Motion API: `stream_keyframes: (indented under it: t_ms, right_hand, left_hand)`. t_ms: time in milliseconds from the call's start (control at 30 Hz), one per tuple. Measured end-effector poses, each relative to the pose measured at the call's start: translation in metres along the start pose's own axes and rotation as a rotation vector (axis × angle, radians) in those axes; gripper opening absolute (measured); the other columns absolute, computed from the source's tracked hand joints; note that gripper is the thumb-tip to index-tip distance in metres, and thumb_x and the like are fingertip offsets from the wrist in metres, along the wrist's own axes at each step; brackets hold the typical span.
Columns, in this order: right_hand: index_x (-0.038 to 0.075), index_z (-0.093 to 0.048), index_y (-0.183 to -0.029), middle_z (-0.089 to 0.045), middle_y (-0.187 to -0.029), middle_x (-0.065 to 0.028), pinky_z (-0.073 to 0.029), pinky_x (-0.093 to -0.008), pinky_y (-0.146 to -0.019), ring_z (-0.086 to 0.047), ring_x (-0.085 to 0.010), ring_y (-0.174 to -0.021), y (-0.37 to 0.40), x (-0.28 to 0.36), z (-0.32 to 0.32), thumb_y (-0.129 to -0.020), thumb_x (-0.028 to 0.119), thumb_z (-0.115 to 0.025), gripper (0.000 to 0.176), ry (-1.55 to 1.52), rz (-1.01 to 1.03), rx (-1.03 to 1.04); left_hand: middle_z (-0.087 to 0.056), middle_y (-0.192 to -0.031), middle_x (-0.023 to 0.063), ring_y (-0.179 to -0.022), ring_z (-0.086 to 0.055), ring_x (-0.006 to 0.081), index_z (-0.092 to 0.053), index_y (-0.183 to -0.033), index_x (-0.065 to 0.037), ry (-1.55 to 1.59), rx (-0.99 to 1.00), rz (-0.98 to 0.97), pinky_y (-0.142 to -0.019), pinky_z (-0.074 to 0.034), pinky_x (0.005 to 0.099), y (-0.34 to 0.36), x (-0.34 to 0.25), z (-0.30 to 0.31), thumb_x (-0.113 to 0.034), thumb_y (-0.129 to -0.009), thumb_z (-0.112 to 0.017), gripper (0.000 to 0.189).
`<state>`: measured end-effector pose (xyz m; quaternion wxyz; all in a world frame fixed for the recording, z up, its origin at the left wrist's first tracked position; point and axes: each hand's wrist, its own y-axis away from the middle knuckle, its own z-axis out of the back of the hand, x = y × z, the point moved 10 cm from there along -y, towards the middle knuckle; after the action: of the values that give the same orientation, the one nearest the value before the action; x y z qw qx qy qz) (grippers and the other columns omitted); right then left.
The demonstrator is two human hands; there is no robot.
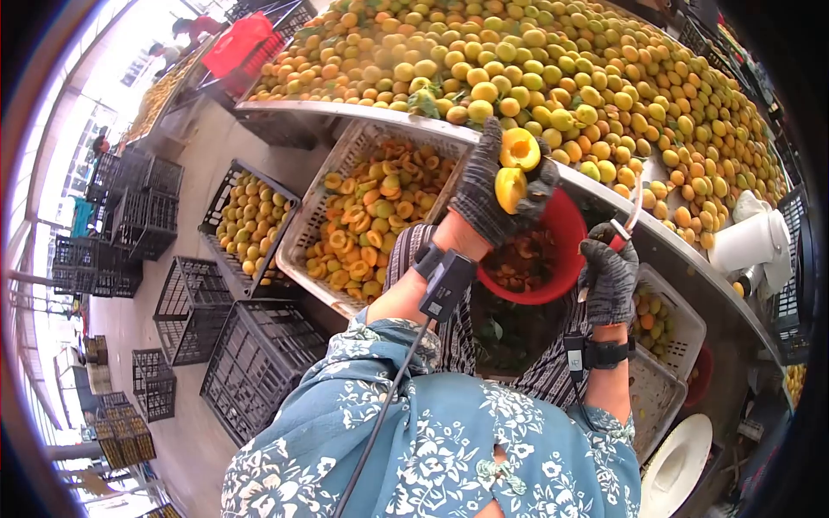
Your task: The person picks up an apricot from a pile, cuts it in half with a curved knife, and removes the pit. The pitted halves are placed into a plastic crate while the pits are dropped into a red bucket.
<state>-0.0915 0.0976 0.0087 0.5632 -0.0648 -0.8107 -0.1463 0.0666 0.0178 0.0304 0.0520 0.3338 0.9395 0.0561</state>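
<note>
My left hand (485,197), in a dark grey knit glove, is closed around a split apricot. The upper half (520,148) shows its yellow cut face with a hollow, and the lower half (509,191) lies just below it. My right hand (610,281), gloved alike, grips a small knife (637,207) with a reddish handle, its pale blade pointing up and away from the fruit. Below and between the hands is a red bucket (577,259) with brownish pieces in it, probably pits. Left of my left hand, a white crate (298,250) holds many orange halves.
A table edge (345,110) runs ahead, heaped with whole apricots (553,78). Black crates (259,371) stand on the floor at left, one with whole fruit. At right are a white pail (749,244), another white crate (686,319) and a pale hat-like object (678,466).
</note>
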Motion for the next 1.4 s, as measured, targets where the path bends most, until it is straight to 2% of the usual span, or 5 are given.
stream_keyframes:
  t_ms: [467, 600, 733, 1300, 1400]
  right_hand:
    - [0.003, -0.064, -0.095, -0.06, -0.085, 0.0002, -0.046, -0.023, -0.073, -0.055, -0.0097, -0.079, 0.003, -0.057, 0.022, -0.073, -0.007, -0.068, 0.025, 0.296, 0.058, 0.056]
    - [0.001, -0.065, -0.097, -0.062, -0.091, -0.0016, -0.046, -0.0238, -0.077, -0.056, -0.0114, -0.085, 0.001, -0.049, 0.017, -0.074, -0.008, -0.067, 0.025, 0.627, 0.177, 0.059]
    - [-0.001, -0.062, -0.105, -0.062, -0.099, -0.0056, -0.047, -0.0259, -0.081, -0.056, -0.0138, -0.091, -0.009, -0.074, 0.04, -0.075, -0.008, -0.067, 0.03, 0.337, 0.018, 0.034]
    - [0.001, -0.064, -0.097, -0.064, -0.089, -0.0023, -0.047, -0.0248, -0.074, -0.058, -0.0113, -0.081, -0.004, -0.092, 0.047, -0.072, -0.007, -0.068, 0.026, 0.254, -0.135, 0.063]
    - [0.001, -0.064, -0.096, -0.064, -0.089, -0.0024, -0.047, -0.0247, -0.074, -0.058, -0.0113, -0.081, -0.004, -0.089, 0.045, -0.072, -0.007, -0.067, 0.025, 0.226, -0.162, 0.06]
  left_hand:
    - [-0.062, -0.066, 0.0104, -0.042, -0.052, 0.0168, -0.063, -0.092, -0.009, -0.683, -0.66, -0.659, -0.035, -0.041, 0.0246, 0.244, -0.208, 0.049, -0.051, -0.089, -0.057, 0.042]
    - [-0.065, -0.097, 0.013, -0.089, -0.064, 0.0219, -0.06, -0.115, -0.001, -1.716, -0.812, -0.848, -0.077, -0.052, 0.0272, 0.288, -0.251, 0.026, -0.035, -0.088, -0.064, 0.044]
    - [-0.067, -0.096, 0.0097, -0.09, -0.064, 0.0198, -0.063, -0.109, -0.004, -1.23, -0.845, -0.792, -0.078, -0.052, 0.031, 0.303, -0.256, 0.025, -0.029, -0.089, -0.063, 0.032]
    - [-0.07, -0.086, 0.0077, -0.073, -0.067, 0.0185, -0.069, -0.085, -0.005, -1.779, -0.734, -0.225, -0.066, -0.052, 0.0323, -0.039, -0.231, 0.02, -0.021, -0.081, -0.067, 0.016]
    - [-0.069, -0.085, 0.0111, -0.078, -0.066, 0.0214, -0.068, -0.09, -0.005, -2.024, -0.622, -0.645, -0.072, -0.052, 0.0328, -0.054, -0.232, -0.005, -0.031, -0.076, -0.072, 0.03]
